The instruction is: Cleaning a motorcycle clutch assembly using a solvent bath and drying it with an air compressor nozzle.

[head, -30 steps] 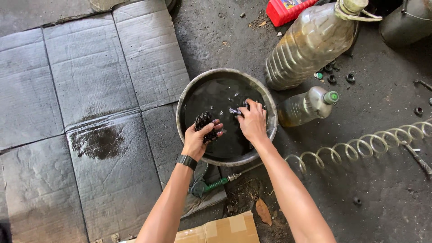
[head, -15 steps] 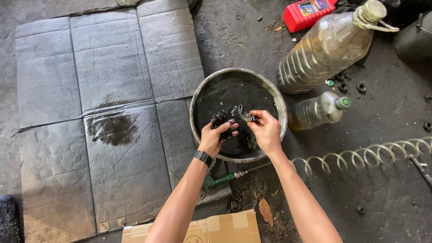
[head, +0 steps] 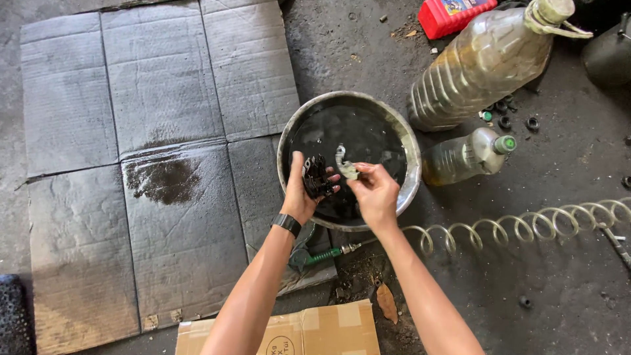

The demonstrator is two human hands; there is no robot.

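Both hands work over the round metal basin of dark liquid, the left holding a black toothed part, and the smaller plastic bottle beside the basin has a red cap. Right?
Not quite. In the head view the smaller plastic bottle beside the round metal basin has a green cap, not red. The rest holds.

A dirty concrete floor (head: 565, 276) carries flattened grey cardboard (head: 158, 144) with 1 dark wet stain (head: 163, 179). On the floor sit a round metal basin (head: 413, 172), 2 plastic bottles, the large (head: 486, 62) and the small (head: 467, 154), a coiled hose (head: 526, 227) and a brown carton (head: 309, 335).
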